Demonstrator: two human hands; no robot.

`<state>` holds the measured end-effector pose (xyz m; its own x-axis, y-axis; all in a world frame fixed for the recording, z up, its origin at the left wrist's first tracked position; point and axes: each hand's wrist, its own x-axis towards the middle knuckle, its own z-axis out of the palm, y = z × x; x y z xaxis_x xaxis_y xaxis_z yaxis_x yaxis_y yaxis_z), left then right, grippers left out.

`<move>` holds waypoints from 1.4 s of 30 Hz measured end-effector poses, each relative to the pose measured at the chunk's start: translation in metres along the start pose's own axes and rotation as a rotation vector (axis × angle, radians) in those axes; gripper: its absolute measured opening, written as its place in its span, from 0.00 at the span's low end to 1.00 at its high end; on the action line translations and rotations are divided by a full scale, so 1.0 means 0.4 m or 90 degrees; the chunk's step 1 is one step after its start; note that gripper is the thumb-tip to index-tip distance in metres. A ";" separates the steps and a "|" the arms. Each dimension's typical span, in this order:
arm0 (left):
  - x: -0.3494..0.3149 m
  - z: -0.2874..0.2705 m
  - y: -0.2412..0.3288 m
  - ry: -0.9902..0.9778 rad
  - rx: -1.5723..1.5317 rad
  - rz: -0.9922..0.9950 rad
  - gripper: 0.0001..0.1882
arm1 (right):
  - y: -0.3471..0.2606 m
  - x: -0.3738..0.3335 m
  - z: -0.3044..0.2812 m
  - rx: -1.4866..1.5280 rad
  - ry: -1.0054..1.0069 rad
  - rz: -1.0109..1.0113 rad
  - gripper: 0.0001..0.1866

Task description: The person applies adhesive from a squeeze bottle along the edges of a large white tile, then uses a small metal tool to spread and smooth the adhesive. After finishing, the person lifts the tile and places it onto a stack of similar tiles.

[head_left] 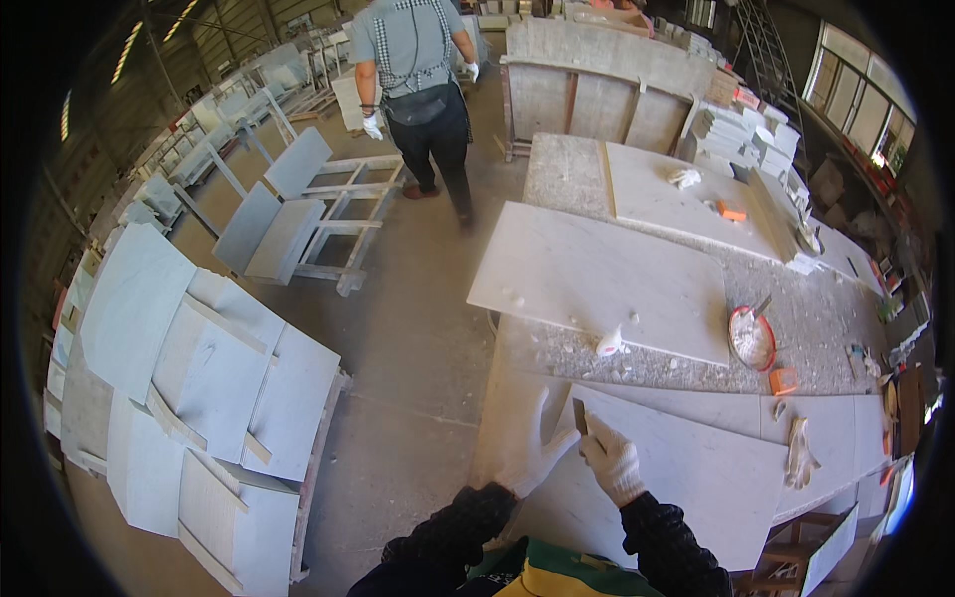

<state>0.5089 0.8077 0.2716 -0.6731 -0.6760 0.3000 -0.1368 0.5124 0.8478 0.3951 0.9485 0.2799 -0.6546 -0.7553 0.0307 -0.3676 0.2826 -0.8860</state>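
Observation:
My right hand (611, 460), in a white knit glove, grips a small flat scraper (581, 416) with its dark blade pointing up and away. Beneath it lies a pale, grey-veined stone slab (696, 468) on the near part of the workbench. My left hand (525, 453), also gloved, is at the slab's left edge with thumb and fingers spread, holding nothing. Whether its palm presses on the stone I cannot tell. Beyond, a second slab (607, 274) lies on the dusty bench (567, 171). A white squeeze bottle (610, 344) is by its near edge.
A red-rimmed bowl (734, 333) of white paste stands right, near an orange block (783, 381). A crumpled glove (799, 455) lies at the right. Slabs (214, 348) with wooden strips fill the left. A person (423, 90) in white gloves stands beyond, beside a wooden rack (348, 224).

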 end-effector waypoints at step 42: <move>-0.193 -0.144 0.172 -0.059 -0.055 -0.185 0.15 | -0.104 -0.158 -0.045 0.098 -0.208 -0.054 0.36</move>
<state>0.5934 0.8648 0.3320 -0.6788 -0.7343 0.0013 -0.2736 0.2546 0.9276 0.4399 0.9950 0.3232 -0.3716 -0.9282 -0.0202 -0.2918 0.1374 -0.9466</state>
